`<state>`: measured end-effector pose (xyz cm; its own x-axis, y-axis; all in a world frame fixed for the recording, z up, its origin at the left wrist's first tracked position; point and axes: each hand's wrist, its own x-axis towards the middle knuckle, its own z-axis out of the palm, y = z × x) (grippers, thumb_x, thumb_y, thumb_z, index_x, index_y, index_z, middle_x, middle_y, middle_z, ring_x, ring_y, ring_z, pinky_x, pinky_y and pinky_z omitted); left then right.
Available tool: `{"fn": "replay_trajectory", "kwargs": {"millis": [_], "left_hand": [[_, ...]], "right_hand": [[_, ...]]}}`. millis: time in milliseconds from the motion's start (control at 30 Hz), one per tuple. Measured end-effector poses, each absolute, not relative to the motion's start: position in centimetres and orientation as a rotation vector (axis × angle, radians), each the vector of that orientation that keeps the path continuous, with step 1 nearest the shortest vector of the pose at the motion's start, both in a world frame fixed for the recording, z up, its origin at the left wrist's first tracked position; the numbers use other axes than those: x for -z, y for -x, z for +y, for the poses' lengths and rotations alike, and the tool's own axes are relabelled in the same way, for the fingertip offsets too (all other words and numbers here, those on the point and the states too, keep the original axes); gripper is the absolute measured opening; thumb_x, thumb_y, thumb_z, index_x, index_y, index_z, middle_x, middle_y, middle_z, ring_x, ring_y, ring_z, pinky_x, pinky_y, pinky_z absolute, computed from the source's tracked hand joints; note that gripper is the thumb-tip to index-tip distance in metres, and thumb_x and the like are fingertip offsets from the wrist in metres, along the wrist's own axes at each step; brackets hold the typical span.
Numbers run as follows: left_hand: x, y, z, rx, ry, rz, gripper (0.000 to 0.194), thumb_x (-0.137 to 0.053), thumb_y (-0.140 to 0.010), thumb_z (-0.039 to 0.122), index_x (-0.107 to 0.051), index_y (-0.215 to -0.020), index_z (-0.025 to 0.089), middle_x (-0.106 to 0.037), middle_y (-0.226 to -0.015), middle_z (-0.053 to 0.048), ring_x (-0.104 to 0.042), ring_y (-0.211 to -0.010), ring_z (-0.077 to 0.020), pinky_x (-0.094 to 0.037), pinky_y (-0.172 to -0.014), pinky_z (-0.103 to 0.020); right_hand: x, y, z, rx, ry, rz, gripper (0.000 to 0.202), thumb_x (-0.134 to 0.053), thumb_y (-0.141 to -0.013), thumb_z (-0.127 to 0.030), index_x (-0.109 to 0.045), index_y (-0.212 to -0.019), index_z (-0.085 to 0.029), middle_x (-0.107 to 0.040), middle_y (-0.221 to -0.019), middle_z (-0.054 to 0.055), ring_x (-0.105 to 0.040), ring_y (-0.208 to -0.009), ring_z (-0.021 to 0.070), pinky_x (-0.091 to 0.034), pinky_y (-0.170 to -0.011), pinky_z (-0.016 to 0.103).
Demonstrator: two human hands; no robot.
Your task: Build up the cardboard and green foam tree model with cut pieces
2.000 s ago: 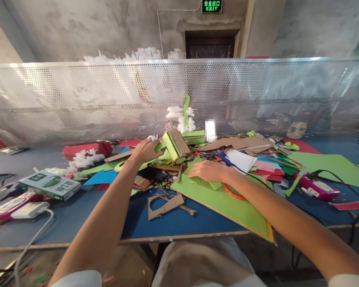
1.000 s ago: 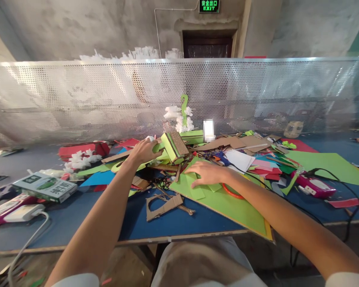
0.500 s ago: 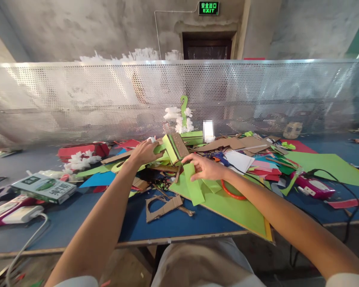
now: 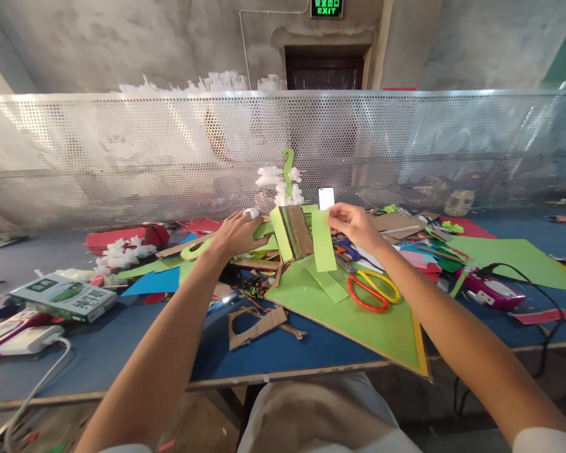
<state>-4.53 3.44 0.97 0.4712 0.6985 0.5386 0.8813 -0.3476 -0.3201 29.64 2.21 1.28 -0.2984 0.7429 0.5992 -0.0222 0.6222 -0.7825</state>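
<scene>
My right hand (image 4: 356, 225) pinches the top right edge of a light green paper strip (image 4: 324, 242), which hangs down almost upright. Just left of the strip is a green-covered cardboard model (image 4: 279, 234) with a bare brown strip on its side. My left hand (image 4: 238, 234) is closed around a green part at the model's left end; its fingertips are partly hidden. Scissors (image 4: 368, 302) with orange and yellow handles lie on a large green sheet (image 4: 358, 330) below my right hand. Another green strip (image 4: 327, 283) rests on that sheet.
Cardboard scraps (image 4: 259, 327) and coloured paper cover the blue table (image 4: 146, 352). A green hook-shaped piece (image 4: 288, 170) with white tufts stands behind the model, beside a lit phone (image 4: 326, 198). A box (image 4: 63, 297) lies left; a magenta device (image 4: 493, 290) with a black cable lies right.
My right hand has lifted the green strip up and to the right, beside the model. The model has turned more upright and shifted slightly right. The scissors' handles now show fully.
</scene>
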Motion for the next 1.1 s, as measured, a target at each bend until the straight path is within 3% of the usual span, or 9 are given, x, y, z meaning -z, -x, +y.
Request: {"fn": "replay_trajectory", "kwargs": {"millis": [167, 467, 767, 867, 967, 1100], "left_hand": [[-1.4, 2.2, 2.2, 0.394, 2.142, -1.200, 0.048, -0.061, -0.096, 0.049, -0.072, -0.127, 0.015, -0.073, -0.110, -0.017, -0.068, -0.114, -0.0352, -0.052, -0.105, -0.049], [-1.9, 0.4, 1.1, 0.384, 2.154, -1.123, 0.043, -0.066, -0.094, 0.048, -0.073, -0.123, 0.017, -0.074, -0.112, -0.016, -0.066, -0.119, -0.0355, -0.049, -0.107, -0.050], [-1.6, 0.2, 1.1, 0.398, 2.151, -1.152, 0.045, -0.065, -0.094, 0.051, -0.071, -0.126, 0.020, -0.073, -0.115, -0.016, -0.065, -0.122, -0.0362, -0.049, -0.110, -0.054], [-1.6, 0.4, 1.3, 0.400, 2.155, -1.157, 0.045, -0.066, -0.094, 0.050, -0.071, -0.126, 0.018, -0.073, -0.112, -0.016, -0.066, -0.120, -0.0351, -0.050, -0.109, -0.051], [-1.6, 0.9, 1.5, 0.424, 2.159, -1.183, 0.044, -0.065, -0.094, 0.047, -0.071, -0.124, 0.016, -0.074, -0.111, -0.016, -0.067, -0.118, -0.0343, -0.051, -0.108, -0.049], [-1.4, 1.7, 1.9, 0.462, 2.165, -1.224, 0.043, -0.064, -0.093, 0.048, -0.072, -0.122, 0.017, -0.073, -0.112, -0.016, -0.068, -0.116, -0.0348, -0.052, -0.107, -0.049]], "right_hand": [[-1.9, -30.2, 2.1, -0.929, 0.588, -1.652, 0.044, -0.091, -0.075, -0.046, -0.068, -0.105, -0.023, -0.069, -0.084, 0.000, -0.067, -0.073, 0.0152, -0.058, -0.065, 0.029], [-2.2, -29.7, 1.4, -0.880, 0.691, -1.630, 0.045, -0.094, -0.068, -0.041, -0.065, -0.097, -0.023, -0.070, -0.075, -0.001, -0.067, -0.071, 0.0174, -0.059, -0.065, 0.032], [-1.6, -29.6, 1.8, -0.484, 0.757, -1.761, 0.041, -0.086, -0.078, -0.048, -0.063, -0.101, -0.023, -0.067, -0.079, -0.001, -0.064, -0.072, 0.0184, -0.057, -0.071, 0.036], [-1.7, -30.1, 1.6, -0.157, 0.701, -1.835, 0.037, -0.079, -0.089, -0.048, -0.066, -0.114, -0.024, -0.071, -0.101, 0.006, -0.069, -0.090, 0.0230, -0.059, -0.082, 0.040], [-1.8, -30.8, 1.3, 0.180, 0.543, -2.111, 0.038, -0.065, -0.102, -0.047, -0.066, -0.134, -0.027, -0.067, -0.139, 0.011, -0.062, -0.131, 0.0305, -0.050, -0.111, 0.052], [-1.4, -31.1, 1.4, 0.395, 0.438, -2.409, 0.064, -0.053, -0.108, -0.051, -0.037, -0.167, -0.030, -0.041, -0.172, 0.010, -0.035, -0.160, 0.0313, -0.031, -0.129, 0.057]]}}
